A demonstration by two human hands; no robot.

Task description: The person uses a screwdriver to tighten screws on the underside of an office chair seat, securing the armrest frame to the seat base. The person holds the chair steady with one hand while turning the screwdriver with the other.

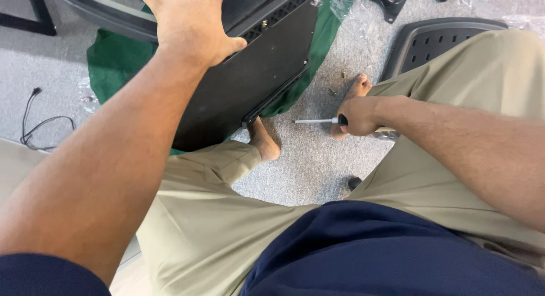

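Note:
My left hand (190, 23) lies flat with fingers spread on the underside of a black chair seat (250, 74), which leans on a green cloth (116, 60). My right hand (360, 115) is closed around the handle of a screwdriver (318, 121), whose metal shaft points left above the grey carpet, a short way from the seat's lower edge. My bare feet rest on the carpet between the seat and my right hand.
A black perforated plastic chair part (440, 43) lies on the carpet at the upper right. Another black part (386, 0) sits at the top edge. A thin black cable (34, 123) lies at the left. Clear plastic wrap and small debris are scattered on the grey carpet (318, 171).

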